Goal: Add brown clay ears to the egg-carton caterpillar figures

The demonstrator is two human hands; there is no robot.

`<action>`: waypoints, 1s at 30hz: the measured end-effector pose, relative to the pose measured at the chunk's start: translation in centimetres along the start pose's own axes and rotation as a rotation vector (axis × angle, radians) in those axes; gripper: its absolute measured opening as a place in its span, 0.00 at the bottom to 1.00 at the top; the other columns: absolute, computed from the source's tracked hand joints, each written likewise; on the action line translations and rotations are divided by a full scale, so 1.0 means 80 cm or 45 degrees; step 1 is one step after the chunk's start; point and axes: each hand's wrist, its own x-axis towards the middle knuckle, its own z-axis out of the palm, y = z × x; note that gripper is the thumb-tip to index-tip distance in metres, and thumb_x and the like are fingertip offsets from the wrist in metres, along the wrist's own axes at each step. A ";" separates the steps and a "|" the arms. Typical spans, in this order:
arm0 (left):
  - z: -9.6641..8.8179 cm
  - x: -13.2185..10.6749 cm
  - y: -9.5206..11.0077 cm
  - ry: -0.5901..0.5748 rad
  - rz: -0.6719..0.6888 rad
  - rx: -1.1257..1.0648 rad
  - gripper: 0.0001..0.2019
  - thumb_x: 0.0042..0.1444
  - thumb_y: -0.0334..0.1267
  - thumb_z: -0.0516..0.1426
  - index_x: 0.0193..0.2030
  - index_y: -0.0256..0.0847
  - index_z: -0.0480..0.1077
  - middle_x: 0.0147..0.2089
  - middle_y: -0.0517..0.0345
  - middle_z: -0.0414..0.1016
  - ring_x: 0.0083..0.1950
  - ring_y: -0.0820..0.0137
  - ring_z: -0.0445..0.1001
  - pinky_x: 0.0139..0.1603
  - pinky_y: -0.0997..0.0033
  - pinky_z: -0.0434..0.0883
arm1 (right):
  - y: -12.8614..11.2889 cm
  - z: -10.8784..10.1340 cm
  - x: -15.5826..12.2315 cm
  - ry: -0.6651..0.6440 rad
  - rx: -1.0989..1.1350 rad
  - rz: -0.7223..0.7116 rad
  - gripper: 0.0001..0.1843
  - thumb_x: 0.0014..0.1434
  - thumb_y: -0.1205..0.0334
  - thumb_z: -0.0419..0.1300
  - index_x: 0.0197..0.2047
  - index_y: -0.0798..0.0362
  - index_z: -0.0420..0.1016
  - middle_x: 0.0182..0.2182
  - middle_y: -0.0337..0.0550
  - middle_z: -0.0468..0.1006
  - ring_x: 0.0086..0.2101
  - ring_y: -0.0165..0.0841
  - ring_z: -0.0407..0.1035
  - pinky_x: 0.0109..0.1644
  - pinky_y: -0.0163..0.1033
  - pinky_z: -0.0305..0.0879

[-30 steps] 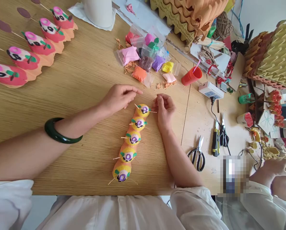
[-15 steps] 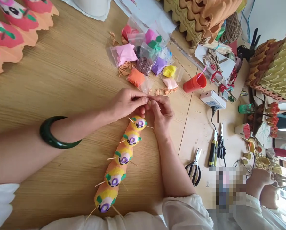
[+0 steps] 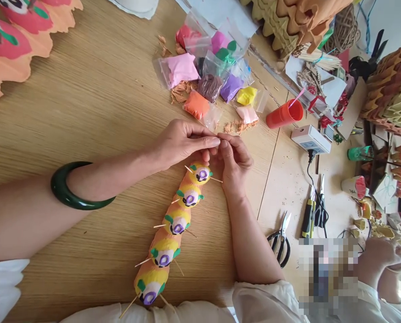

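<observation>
My left hand (image 3: 183,143), with a dark green bangle (image 3: 61,184) on its wrist, meets my right hand (image 3: 237,161) at the fingertips. Both are closed in a pinch. Whatever lies between the fingers is hidden or too small to make out. Just below them on the table is an orange egg-carton strip (image 3: 158,239), its row of bumps coloured yellow. Each bump carries a face with green ears and a purple ring on a pale patch. Thin wooden sticks (image 3: 129,306) poke out from both sides of the strip.
Bags of coloured clay (image 3: 182,70) lie beyond my hands, near a red cup (image 3: 283,115) and a white power strip (image 3: 310,138). Scissors (image 3: 281,240) and a yellow-black cutter (image 3: 308,217) rest at right. Red-painted carton pieces (image 3: 15,42) stand upper left. Another person's arm (image 3: 377,260) shows lower right.
The view has shifted slightly, so the table items appear farther right. My hands stay pinched together above the strip, with only slight finger movement.
</observation>
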 end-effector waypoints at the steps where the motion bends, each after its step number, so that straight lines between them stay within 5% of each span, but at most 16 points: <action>1: 0.000 0.000 0.000 0.001 0.013 0.014 0.07 0.59 0.36 0.66 0.31 0.36 0.81 0.24 0.59 0.76 0.24 0.73 0.76 0.30 0.74 0.75 | 0.002 0.001 0.001 0.045 -0.012 -0.087 0.16 0.65 0.41 0.65 0.49 0.38 0.81 0.36 0.39 0.76 0.31 0.32 0.70 0.36 0.41 0.73; 5: -0.001 0.000 0.000 -0.006 0.081 0.059 0.09 0.59 0.38 0.66 0.30 0.37 0.80 0.24 0.60 0.76 0.24 0.74 0.75 0.28 0.76 0.73 | 0.006 0.003 0.006 0.067 -0.070 -0.309 0.15 0.64 0.43 0.67 0.47 0.42 0.81 0.36 0.38 0.75 0.29 0.29 0.68 0.35 0.40 0.70; 17: 0.001 -0.003 0.002 0.040 0.092 0.101 0.12 0.57 0.43 0.69 0.28 0.38 0.79 0.24 0.59 0.77 0.22 0.75 0.72 0.24 0.76 0.71 | 0.006 0.008 0.004 0.001 0.181 -0.254 0.16 0.66 0.44 0.66 0.47 0.45 0.80 0.32 0.36 0.76 0.25 0.25 0.65 0.26 0.32 0.68; 30: -0.006 0.000 -0.006 0.020 0.049 -0.001 0.21 0.58 0.55 0.68 0.28 0.38 0.81 0.31 0.53 0.83 0.23 0.73 0.76 0.26 0.73 0.74 | -0.008 0.008 0.002 -0.002 0.194 -0.334 0.07 0.64 0.55 0.70 0.42 0.48 0.85 0.37 0.40 0.79 0.30 0.28 0.69 0.32 0.37 0.71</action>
